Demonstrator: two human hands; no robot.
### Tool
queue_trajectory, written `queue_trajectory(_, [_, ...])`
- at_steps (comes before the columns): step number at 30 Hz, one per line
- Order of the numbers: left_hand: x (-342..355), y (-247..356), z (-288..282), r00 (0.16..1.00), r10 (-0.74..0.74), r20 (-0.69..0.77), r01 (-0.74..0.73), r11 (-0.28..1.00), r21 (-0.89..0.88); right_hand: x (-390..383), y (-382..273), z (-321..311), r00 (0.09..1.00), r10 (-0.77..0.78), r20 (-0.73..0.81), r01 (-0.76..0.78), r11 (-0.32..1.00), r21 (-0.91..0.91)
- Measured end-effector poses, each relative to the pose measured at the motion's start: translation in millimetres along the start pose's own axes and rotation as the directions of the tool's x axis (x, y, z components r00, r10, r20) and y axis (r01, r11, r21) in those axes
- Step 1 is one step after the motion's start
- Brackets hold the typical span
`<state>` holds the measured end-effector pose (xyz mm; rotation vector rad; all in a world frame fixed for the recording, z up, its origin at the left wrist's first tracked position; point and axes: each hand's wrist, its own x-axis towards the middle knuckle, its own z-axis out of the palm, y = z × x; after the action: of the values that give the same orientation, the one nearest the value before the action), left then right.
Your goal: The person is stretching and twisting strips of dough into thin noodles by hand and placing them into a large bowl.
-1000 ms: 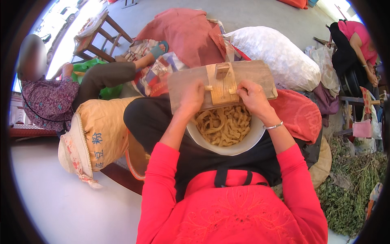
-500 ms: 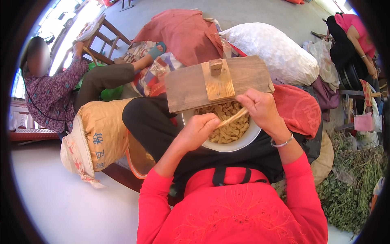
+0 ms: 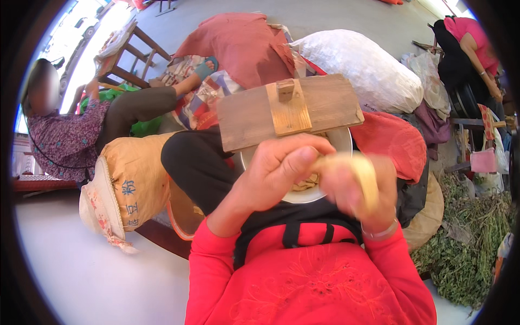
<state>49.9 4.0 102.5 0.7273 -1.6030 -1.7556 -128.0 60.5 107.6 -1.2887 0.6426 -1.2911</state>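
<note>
both hands, left hand (image 3: 281,170) and right hand (image 3: 360,189), clamped on a pale root piece (image 3: 357,170) near the white bowl (image 3: 325,192). looks light, stiff, brittle; hold mid-length.

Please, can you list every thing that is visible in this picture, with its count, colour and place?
flat wooden board with a raised wooden block: one, brown, across the bowl's far rim
round white bowl: one, on the lap, holding pale strips
large white woven sack: one, behind the board
red cloth bundle: one, top centre
yellow printed sack: one, left
wooden chair: one, upper left
green plant heap: one, right
seated people: two, far left and top right
pale yellow root piece: one, blurred, in the right hand
left hand: one, centre
right hand: one, grip on the piece
</note>
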Motion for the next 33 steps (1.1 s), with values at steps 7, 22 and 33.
queue_trajectory(7, [33.2,-99.5,9.2,0.97,-0.243,-0.009,0.204,0.832,-0.516,24.5,94.5,-51.5,0.948,-0.306,-0.089,0.004,0.291,-0.957])
queue_trajectory(22, [20.6,-128.2,-2.4,0.99,0.043,-0.136,0.059,0.744,0.666,-8.3,122.1,-62.8,0.988,-0.02,-0.156,-0.138,0.357,-0.924])
queue_trajectory(33, [6.7,-154.2,13.4,0.873,0.469,-0.129,-0.219,0.616,0.757,-34.7,157.5,-59.2,0.752,0.659,-0.032,-0.529,0.63,0.568])
